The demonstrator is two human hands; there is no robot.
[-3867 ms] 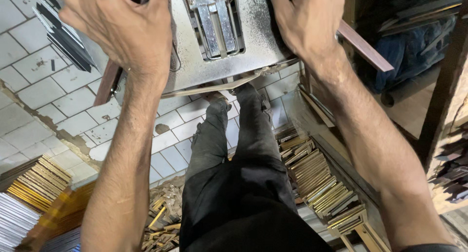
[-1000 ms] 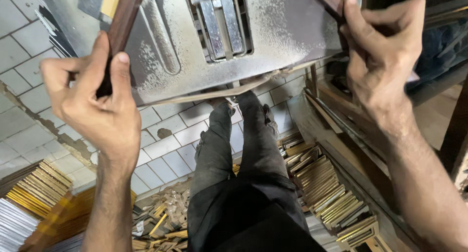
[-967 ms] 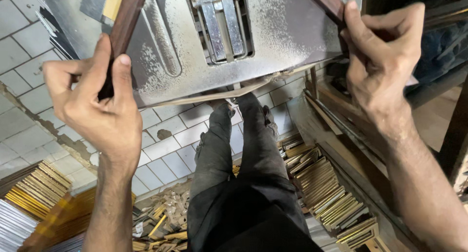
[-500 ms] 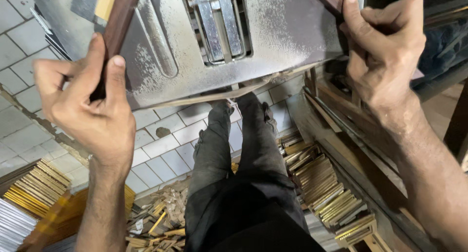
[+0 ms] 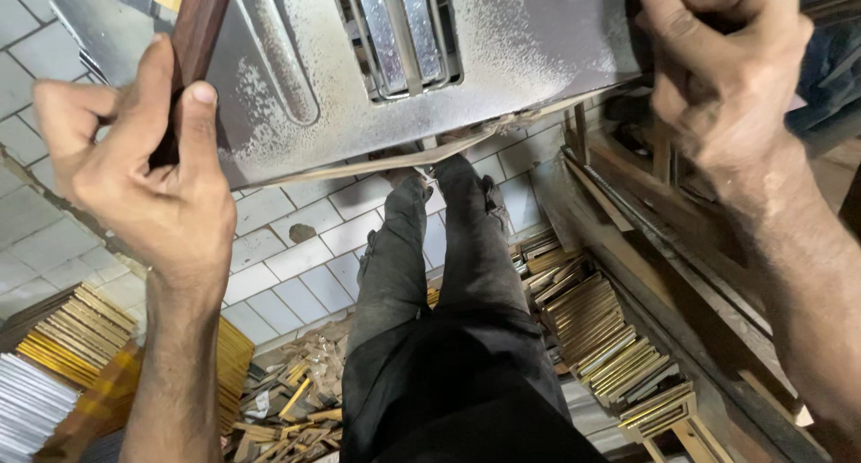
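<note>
While the left hand (image 5: 143,185) is pinching a dark brown wooden strip (image 5: 193,42) against the dusty metal table (image 5: 529,60), thumb on one edge and fingers curled tight on the other, the right hand (image 5: 717,77) is closing around a second strip at the table's right edge; that strip is mostly hidden under the fingers, so only the closed grip is showing, not how much wood is in it. The left strip is lying angled across the table's top left corner and running out of frame. A slotted steel clamp (image 5: 399,28) is sitting at top centre between the two hands, well apart from both. Judgement on doing this well: both strips are needing to sit flat on the plate, so the hands should be pressing down as well as inward, with fingertips kept clear of the centre slot. Sawdust on the plate is probably lifting the wood slightly, so brushing it off would be helping. The person's legs (image 5: 439,275) are standing on a white tiled floor (image 5: 296,239), with stacks of gold moulding (image 5: 592,328) just right of the feet, more gilt stacks (image 5: 63,337) at the lower left, and offcuts (image 5: 287,409) lying near the shoes.
</note>
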